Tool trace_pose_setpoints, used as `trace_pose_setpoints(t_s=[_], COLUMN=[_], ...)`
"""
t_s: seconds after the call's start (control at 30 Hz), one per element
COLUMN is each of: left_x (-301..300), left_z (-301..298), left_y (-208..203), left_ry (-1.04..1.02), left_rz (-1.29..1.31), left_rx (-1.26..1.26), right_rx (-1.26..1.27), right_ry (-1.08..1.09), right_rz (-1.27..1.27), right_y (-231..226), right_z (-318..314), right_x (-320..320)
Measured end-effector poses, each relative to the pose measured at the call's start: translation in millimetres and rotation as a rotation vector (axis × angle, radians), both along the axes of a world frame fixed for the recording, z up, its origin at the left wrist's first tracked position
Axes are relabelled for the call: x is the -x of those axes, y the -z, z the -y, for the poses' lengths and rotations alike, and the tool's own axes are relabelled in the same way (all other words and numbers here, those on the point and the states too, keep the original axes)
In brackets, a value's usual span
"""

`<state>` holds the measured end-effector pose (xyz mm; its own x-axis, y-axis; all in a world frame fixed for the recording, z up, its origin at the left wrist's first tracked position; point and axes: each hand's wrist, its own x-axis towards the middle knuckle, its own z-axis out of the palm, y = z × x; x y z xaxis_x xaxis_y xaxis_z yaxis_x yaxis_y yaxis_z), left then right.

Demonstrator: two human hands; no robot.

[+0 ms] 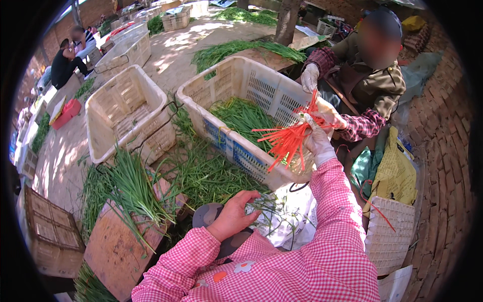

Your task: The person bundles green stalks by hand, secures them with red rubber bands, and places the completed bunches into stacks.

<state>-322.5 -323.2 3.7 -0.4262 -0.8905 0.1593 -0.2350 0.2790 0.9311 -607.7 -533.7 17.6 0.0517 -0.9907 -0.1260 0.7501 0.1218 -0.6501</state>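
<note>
My right hand, in a whitish glove, reaches to the far right corner of a white plastic crate and grips a bunch of red-orange strips. The strips fan out to the left over the crate's rim. A co-worker's gloved hand is at the same bunch, touching its upper part. My left hand is bare and rests low over my lap, thumb and fingers apart, with nothing in it. Loose green blades lie just beside it on white sheeting. Long green leafy stalks fill part of the crate.
A second white crate stands to the left. Green bunches lie on a wooden board. The co-worker sits at the right, close to the crate. A yellow sack and white grid tray lie near my right arm.
</note>
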Motion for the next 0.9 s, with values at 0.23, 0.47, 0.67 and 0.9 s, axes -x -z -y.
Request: trace_pose_setpoints(t_s=[0.23,0.47,0.67,0.9], left_x=[-1,-2,-1,-10], left_z=[0,-1,-1,5], left_y=[0,-1,-1,5], left_ry=[0.008,0.014,0.015,-0.206], left_rz=[0.014,-0.008,-0.027,-0.608], left_rx=[-0.012,-0.047,-0.065,-0.273], right_rx=[0.051,0.066,0.053,0.115], right_ry=[-0.042,-0.109,-0.188,-0.483], right_rz=[-0.015,-0.058,-0.156,-0.464], right_y=[3,11,16,-23], right_z=[-3,-14,-34,-73], right_x=[7,7,-2,-63])
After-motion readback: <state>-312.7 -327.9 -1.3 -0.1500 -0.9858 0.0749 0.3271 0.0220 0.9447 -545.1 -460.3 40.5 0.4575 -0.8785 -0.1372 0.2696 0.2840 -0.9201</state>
